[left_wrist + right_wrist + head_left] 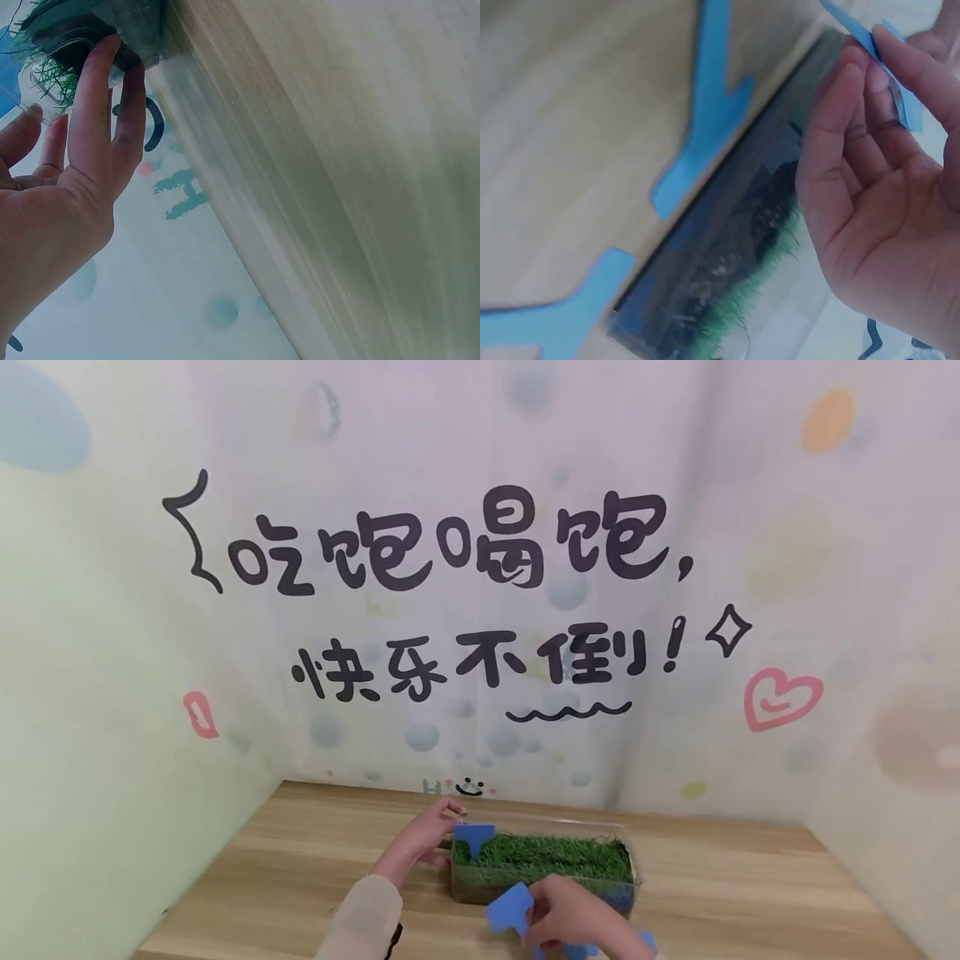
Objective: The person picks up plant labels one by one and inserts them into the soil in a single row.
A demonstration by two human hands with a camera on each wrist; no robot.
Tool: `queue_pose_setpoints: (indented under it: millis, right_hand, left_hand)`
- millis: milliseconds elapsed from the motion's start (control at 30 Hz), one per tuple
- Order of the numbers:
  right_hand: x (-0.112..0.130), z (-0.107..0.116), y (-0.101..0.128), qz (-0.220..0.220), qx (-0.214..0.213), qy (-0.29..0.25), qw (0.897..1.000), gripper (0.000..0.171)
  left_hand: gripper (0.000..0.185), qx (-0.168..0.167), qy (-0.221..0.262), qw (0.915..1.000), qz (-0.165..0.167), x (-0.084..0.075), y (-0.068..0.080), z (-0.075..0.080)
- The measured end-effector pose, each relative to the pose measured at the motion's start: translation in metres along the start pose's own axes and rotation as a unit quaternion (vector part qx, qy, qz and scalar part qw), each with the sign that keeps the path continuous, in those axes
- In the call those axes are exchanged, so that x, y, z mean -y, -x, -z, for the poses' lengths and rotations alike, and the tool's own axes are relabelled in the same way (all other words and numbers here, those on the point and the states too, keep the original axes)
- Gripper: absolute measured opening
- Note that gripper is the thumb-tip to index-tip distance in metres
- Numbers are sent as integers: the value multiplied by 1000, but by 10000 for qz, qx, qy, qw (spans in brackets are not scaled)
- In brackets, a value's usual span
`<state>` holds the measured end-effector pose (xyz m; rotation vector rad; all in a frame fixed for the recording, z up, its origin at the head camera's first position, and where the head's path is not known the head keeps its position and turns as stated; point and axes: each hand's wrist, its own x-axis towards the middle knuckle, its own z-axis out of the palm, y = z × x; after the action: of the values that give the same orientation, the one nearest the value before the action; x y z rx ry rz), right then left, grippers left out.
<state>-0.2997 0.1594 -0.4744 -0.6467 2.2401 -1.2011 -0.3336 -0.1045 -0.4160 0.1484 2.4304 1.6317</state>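
Observation:
A clear plastic box (633, 864) filled with green grass (555, 853) stands on the wooden table (300, 860). A blue T-shaped tag (473, 838) stands upright in the grass at the box's left end. My left hand (435, 837) is at that end, and its straight fingers (96, 82) touch the box's corner (139, 45). My right hand (558, 920) is in front of the box and pinches a second blue tag (510, 908) between thumb and fingers (847, 105). That pinched tag (881, 52) is held above the box's front wall (727, 240).
More blue tags (712, 112) (562, 319) lie flat on the table along the box's front, partly seen under my right hand (581, 950). Printed walls (480, 610) close the table at the back and both sides.

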Motion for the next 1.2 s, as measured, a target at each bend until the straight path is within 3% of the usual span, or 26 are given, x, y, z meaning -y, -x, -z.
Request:
queue_pose_setpoints:
  millis: [100,167,333,567,867,1200]
  right_hand:
    - [59,2,23,148,-514,-18,9986,11]
    - [82,6,31,204,-853,-20,9961,14]
    - [93,21,24,335,-1620,-22,9862,16]
    - [89,23,-3,611,-2753,384,9586,27]
    - [71,11,-28,381,-2943,1647,9407,16]
    - [65,9,-29,355,-2822,1770,9422,8]
  left_hand:
    - [20,-9,48,10000,-4,-1,0,0]
    - [20,-13,59,10000,9,-2,1,0]
    - [22,21,21,10000,-8,-3,2,-1]
    - [22,-30,20,10000,-14,0,3,-4]
    - [21,-122,13,9999,-18,-2,4,-2]
    - [20,-138,-74,9999,21,-2,4,-1]
